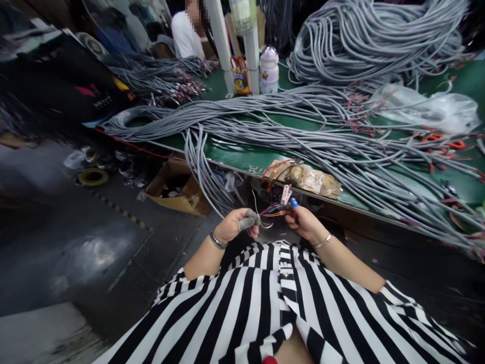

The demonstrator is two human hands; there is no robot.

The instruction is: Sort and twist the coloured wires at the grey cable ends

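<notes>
In front of my striped shirt, my left hand [240,226] is closed, with grey covers on its fingers, and it grips the end of a grey cable. Thin coloured wires [270,209] stretch between this hand and my right hand [306,223]. The right hand pinches the wires' other end; a blue cover sits on a fingertip. Just above the right fingers is a pale clothespin [286,194] at the bench edge; whether it touches the wires I cannot tell. A loose white strand [255,201] sticks up beside my left fingers.
Long grey cables [242,119] lie across the green bench [227,150]. A taped block [306,178] sits at its edge. Behind are a large cable coil [364,45], a lilac bottle [269,71] and a plastic bag [435,108]. A cardboard box [178,199] stands below; another person sits opposite.
</notes>
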